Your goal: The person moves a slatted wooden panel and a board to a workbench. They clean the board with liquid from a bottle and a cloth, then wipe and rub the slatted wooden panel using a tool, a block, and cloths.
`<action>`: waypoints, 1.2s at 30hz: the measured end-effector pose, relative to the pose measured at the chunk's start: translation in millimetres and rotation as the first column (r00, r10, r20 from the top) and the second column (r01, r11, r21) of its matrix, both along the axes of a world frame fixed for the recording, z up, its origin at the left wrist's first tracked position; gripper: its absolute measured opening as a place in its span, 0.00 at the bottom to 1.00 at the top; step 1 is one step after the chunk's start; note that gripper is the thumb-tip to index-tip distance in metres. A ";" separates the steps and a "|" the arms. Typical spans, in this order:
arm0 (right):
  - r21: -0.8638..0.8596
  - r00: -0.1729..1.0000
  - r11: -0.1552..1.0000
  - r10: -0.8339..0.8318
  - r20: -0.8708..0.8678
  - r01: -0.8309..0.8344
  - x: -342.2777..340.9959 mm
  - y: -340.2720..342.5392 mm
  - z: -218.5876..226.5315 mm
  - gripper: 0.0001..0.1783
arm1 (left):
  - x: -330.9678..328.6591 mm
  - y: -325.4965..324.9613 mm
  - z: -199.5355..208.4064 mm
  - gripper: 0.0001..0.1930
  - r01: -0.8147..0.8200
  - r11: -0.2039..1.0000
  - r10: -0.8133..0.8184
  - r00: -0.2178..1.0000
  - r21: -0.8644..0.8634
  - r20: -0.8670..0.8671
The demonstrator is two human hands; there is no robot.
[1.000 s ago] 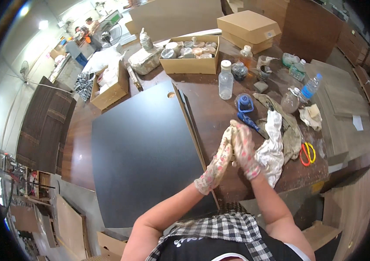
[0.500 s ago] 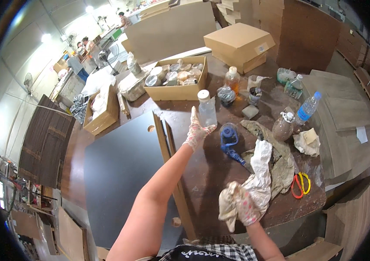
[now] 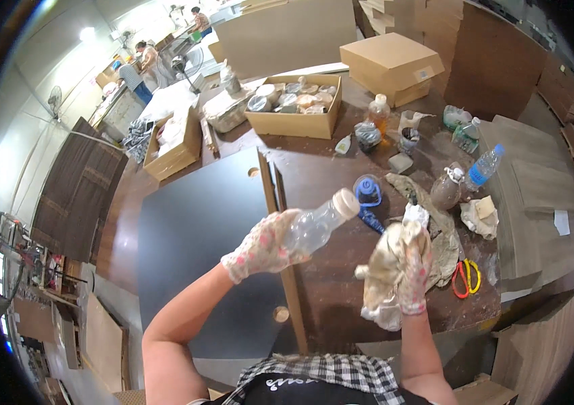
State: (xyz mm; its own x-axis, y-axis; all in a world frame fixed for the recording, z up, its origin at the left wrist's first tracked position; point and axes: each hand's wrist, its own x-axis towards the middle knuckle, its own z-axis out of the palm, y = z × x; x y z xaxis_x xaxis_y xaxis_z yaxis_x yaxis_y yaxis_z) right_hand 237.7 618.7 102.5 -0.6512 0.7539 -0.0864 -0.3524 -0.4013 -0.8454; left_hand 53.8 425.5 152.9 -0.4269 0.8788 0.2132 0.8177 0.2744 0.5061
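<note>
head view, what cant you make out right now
All in the head view:
Clear bottle: lower end covered by the left hand.
White cloth: partly hidden by the stained cloth in the right hand.
Closed cardboard box: contents hidden by its top.
Distant worker: too small to tell what is handled.

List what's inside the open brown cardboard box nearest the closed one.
The open, rectangular brown cardboard box holds closely packed, round, pale and grey tubs, some apparently wrapped in clear plastic. They cover its bottom, so anything beneath them cannot be seen.
</note>
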 end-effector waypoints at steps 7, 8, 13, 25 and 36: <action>-0.072 0.930 0.937 0.326 -0.170 -0.342 -51.7 -78.7 -17.1 0.16 | 40.7 -70.3 36.2 0.30 -0.192 0.903 0.140 0.977 -0.384 -0.159; -0.128 0.916 0.917 0.349 -0.197 -0.377 -55.8 -90.3 -19.0 0.16 | 42.8 -73.8 38.3 0.30 -0.216 0.898 0.167 0.973 -0.383 -0.158; -0.305 0.866 0.814 0.428 -0.260 -0.494 -58.6 -131.9 -33.1 0.16 | 58.8 -97.2 46.8 0.21 -0.253 0.828 0.019 0.905 -0.501 -0.425; -0.027 0.947 0.950 0.307 -0.095 -0.311 -69.4 -239.7 -16.2 0.15 | 59.6 -218.4 2.3 0.22 -0.270 0.935 0.147 0.885 -0.230 -0.441; 0.907 0.925 0.202 0.174 0.338 -0.369 -66.6 -293.9 -19.2 0.19 | -64.5 -343.2 -53.0 0.37 -0.599 0.305 0.543 0.748 0.740 0.382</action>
